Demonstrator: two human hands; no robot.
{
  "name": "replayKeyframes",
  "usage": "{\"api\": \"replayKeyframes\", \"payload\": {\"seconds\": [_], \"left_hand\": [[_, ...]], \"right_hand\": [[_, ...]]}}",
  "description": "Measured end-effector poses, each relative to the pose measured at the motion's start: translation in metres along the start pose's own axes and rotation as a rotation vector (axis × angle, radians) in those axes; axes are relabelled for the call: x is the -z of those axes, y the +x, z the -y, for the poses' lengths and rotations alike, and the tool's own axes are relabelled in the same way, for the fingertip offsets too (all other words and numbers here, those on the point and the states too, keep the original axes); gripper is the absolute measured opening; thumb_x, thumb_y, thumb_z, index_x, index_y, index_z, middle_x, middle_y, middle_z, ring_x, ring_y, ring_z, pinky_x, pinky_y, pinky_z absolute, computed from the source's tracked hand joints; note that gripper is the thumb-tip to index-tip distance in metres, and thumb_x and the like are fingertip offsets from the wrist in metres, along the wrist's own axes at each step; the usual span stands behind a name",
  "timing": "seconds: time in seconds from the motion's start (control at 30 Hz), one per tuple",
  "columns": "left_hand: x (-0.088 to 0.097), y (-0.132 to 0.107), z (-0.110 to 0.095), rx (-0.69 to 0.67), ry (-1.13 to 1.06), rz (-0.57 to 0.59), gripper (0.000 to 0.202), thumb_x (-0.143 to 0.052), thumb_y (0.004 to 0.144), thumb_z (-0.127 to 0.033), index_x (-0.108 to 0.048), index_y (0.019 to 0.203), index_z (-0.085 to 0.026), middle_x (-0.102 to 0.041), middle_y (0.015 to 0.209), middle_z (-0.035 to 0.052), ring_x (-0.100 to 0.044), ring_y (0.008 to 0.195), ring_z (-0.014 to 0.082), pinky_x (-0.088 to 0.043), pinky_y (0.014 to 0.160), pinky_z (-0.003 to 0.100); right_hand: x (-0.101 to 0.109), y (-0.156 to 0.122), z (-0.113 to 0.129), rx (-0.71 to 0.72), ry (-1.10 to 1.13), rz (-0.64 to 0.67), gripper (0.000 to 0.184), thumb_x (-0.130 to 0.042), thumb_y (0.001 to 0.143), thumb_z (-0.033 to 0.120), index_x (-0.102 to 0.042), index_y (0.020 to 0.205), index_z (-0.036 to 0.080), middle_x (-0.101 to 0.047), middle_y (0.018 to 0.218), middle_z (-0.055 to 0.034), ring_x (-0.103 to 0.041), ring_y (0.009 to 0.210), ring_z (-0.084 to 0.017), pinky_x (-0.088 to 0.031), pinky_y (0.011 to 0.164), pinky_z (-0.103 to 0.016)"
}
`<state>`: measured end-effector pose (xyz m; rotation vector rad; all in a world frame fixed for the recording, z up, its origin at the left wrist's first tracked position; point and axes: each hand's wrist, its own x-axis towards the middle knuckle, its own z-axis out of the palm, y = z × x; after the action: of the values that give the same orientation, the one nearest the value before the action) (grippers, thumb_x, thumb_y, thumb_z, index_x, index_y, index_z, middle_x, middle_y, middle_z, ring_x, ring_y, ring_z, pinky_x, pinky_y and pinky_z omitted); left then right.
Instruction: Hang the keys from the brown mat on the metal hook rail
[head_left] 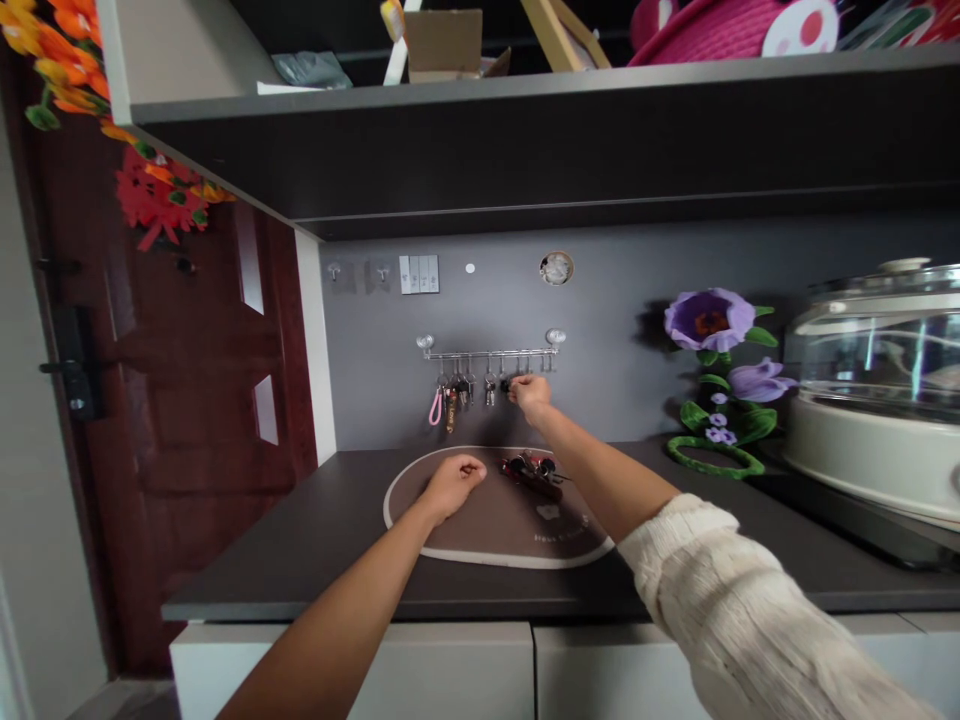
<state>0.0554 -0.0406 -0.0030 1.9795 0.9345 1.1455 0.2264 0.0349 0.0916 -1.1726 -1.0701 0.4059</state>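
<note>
Cream knit sleeve (720,600) covers the right forearm up to the wrist, and the left forearm (337,620) is bare; both reach forward over the tabletop (300,550). Right hand (531,395) is raised at the back edge of the tabletop, its fingers closed on a small dark fob (505,385) at the steel key rail (487,354). Other keys (465,392) hang from that rail to its left, among them a pink strap (435,408) and a brown fob (451,412). Left hand (454,487) lies palm down on an oval brown placemat (495,535), fingers bunched; whether they hold anything is too small to tell. Just beside those fingers, a red-and-black key bundle (531,477) lies on the placemat, whose far rim nears the wall. Toward the tabletop's right end stand a purple felt flower (709,320) and a glass-lidded cooker (874,400). Beyond its left end is a red-brown door (172,380). A dark shelf (525,150) runs overhead.
</note>
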Motion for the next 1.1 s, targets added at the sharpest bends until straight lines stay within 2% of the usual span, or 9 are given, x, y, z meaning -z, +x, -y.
{"api": "replayKeyframes", "payload": {"seconds": [0.3, 0.47, 0.63, 0.77, 0.9, 1.0, 1.1], "left_hand": [[0.004, -0.002, -0.001, 0.048, -0.005, 0.011, 0.017, -0.055, 0.068, -0.024, -0.06, 0.078, -0.012, -0.062, 0.075, 0.0036, -0.052, 0.066, 0.0103, -0.04, 0.068, 0.024], [0.001, 0.001, -0.002, 0.14, -0.019, -0.028, 0.016, -0.059, 0.065, -0.02, -0.062, 0.079, -0.012, -0.061, 0.07, 0.0022, -0.051, 0.063, 0.0092, -0.04, 0.066, 0.023], [-0.006, 0.007, -0.015, 0.246, 0.057, -0.072, 0.012, -0.057, 0.065, -0.013, -0.063, 0.075, -0.011, -0.059, 0.062, 0.0011, -0.046, 0.054, 0.0079, -0.039, 0.06, 0.023], [-0.016, 0.014, -0.019, 0.253, 0.134, -0.111, 0.011, -0.059, 0.062, -0.012, -0.065, 0.072, -0.012, -0.061, 0.063, 0.0018, -0.047, 0.055, 0.009, -0.038, 0.06, 0.023], [-0.029, 0.024, -0.011, 0.244, 0.215, -0.125, 0.012, -0.061, 0.063, -0.016, -0.066, 0.073, -0.014, -0.063, 0.066, 0.0025, -0.048, 0.056, 0.01, -0.037, 0.059, 0.023], [-0.036, 0.028, -0.003, 0.237, 0.277, -0.122, 0.013, -0.061, 0.064, -0.02, -0.066, 0.075, -0.015, -0.063, 0.067, 0.0024, -0.048, 0.055, 0.0099, -0.037, 0.058, 0.023], [-0.04, 0.03, 0.001, 0.203, 0.338, -0.118, 0.012, -0.06, 0.065, -0.021, -0.066, 0.074, -0.016, -0.064, 0.069, 0.0025, -0.049, 0.056, 0.0103, -0.037, 0.059, 0.023]], "right_hand": [[0.03, -0.043, 0.024, -0.128, 0.184, 0.159, 0.009, -0.049, 0.066, 0.005, -0.053, 0.065, 0.013, -0.053, 0.053, 0.0021, -0.048, 0.044, -0.005, -0.04, 0.044, -0.016], [0.046, -0.066, 0.019, -0.166, 0.198, 0.197, 0.006, -0.052, 0.067, 0.008, -0.054, 0.07, 0.013, -0.058, 0.058, -0.0004, -0.051, 0.047, -0.005, -0.041, 0.046, -0.017], [0.058, -0.09, 0.004, -0.188, 0.177, 0.229, 0.009, -0.053, 0.067, 0.01, -0.056, 0.075, 0.013, -0.059, 0.061, -0.0006, -0.049, 0.046, -0.005, -0.038, 0.043, -0.016], [0.062, -0.104, -0.016, -0.138, 0.132, 0.241, 0.014, -0.054, 0.066, 0.012, -0.057, 0.08, 0.012, -0.058, 0.061, 0.0, -0.046, 0.045, -0.005, -0.037, 0.043, -0.016], [0.064, -0.105, -0.033, -0.015, -0.033, 0.231, 0.018, -0.055, 0.066, 0.017, -0.059, 0.083, 0.013, -0.06, 0.063, -0.0003, -0.05, 0.051, -0.006, -0.042, 0.053, -0.018], [0.065, -0.102, -0.038, 0.095, -0.182, 0.221, 0.018, -0.056, 0.066, 0.018, -0.061, 0.083, 0.014, -0.063, 0.07, -0.0017, -0.055, 0.061, -0.009, -0.044, 0.063, -0.021], [0.065, -0.1, -0.037, 0.138, -0.245, 0.195, 0.018, -0.054, 0.066, 0.016, -0.061, 0.083, 0.015, -0.064, 0.075, -0.0028, -0.057, 0.068, -0.01, -0.044, 0.069, -0.023]]}}
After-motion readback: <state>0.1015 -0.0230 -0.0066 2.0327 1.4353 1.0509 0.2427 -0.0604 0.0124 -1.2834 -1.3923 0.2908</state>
